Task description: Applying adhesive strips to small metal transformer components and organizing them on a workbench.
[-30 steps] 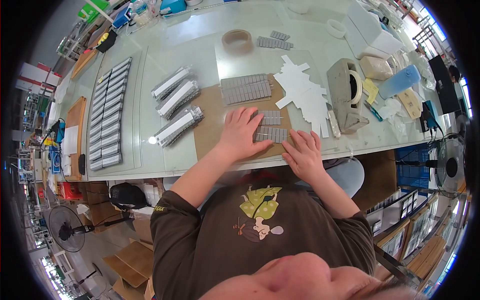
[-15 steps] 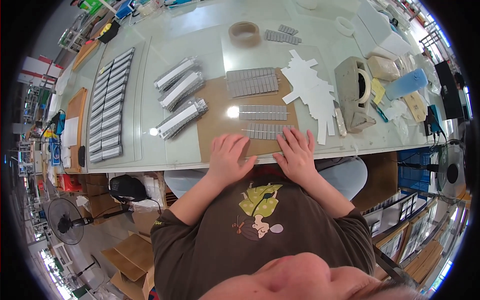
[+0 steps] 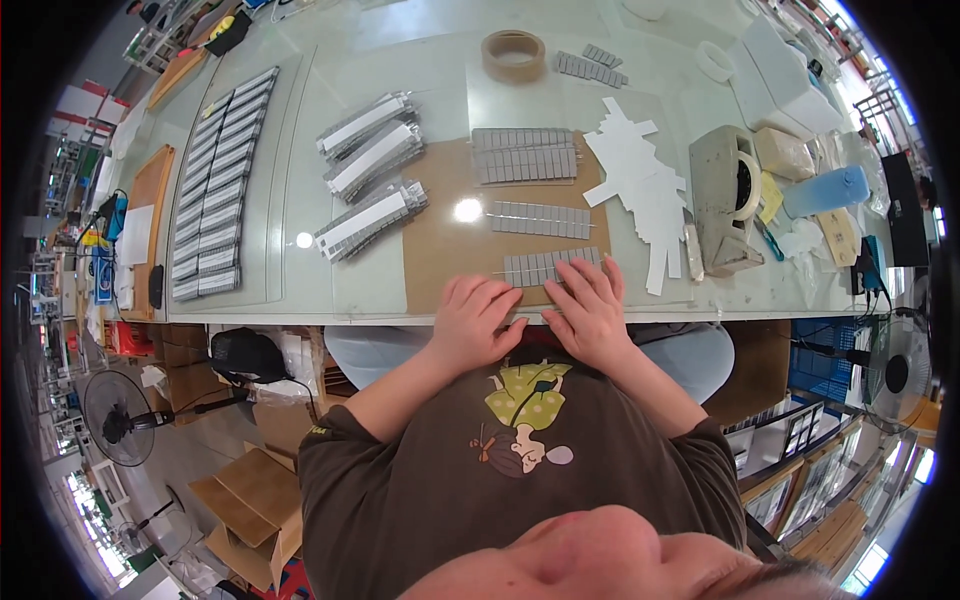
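A grey segmented strip (image 3: 535, 265) with a thin wire along it lies at the near edge of a brown sheet (image 3: 435, 240). My left hand (image 3: 475, 318) rests palm down by its lower left corner, fingers stretched and thumb apart. Over the strip's right part lie the spread fingers of my right hand (image 3: 588, 305); the fingers hide some of its segments. A second wired strip (image 3: 541, 220) is just beyond. Farther up the sheet sits a group of similar grey strips (image 3: 525, 157).
Left of the sheet are bundled grey strips with white bands (image 3: 372, 172) and a long double row of strips (image 3: 222, 190). To the right lie overlapping white paper strips (image 3: 640, 185), a tape dispenser (image 3: 715, 205) and a blue bottle (image 3: 828, 190). A tape roll (image 3: 513, 56) lies at the back.
My left hand has moved right, toward the near strip and my right hand. The view has shifted slightly. My right hand remains over the strip's right part.
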`<control>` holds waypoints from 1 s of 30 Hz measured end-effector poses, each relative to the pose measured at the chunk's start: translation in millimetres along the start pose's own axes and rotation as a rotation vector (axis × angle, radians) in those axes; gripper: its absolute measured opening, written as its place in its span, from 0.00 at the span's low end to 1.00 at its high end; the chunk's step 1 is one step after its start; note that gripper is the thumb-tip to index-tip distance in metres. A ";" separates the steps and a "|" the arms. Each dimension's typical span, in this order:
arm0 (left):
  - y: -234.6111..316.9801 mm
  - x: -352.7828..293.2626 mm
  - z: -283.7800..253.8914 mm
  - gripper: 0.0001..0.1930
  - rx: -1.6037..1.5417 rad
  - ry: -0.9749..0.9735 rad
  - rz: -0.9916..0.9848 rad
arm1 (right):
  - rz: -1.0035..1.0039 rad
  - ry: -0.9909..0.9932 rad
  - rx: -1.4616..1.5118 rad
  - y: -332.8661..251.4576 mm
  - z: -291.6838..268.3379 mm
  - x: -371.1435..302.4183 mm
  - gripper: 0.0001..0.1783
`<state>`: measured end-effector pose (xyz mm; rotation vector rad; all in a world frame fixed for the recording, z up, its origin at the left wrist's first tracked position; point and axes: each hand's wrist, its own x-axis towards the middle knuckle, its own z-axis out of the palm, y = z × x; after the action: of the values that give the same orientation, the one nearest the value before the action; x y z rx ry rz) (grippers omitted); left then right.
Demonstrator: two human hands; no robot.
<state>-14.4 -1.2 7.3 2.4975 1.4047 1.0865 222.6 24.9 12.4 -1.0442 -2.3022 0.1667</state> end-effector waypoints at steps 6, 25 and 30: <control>-3.6 -4.3 3.9 0.19 0.005 0.045 0.001 | -0.048 -0.066 0.027 -7.9 3.3 13.0 0.20; -0.4 -1.1 5.5 0.19 0.071 0.013 -0.006 | -0.016 -0.090 -0.004 -10.4 7.5 16.5 0.17; -0.4 -0.5 5.2 0.18 0.066 0.020 -0.001 | -0.014 -0.081 -0.003 -10.4 8.1 17.1 0.17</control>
<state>-11.6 0.0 3.0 2.5374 1.4711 1.0846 202.5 31.1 17.5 -1.0396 -2.3826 0.2037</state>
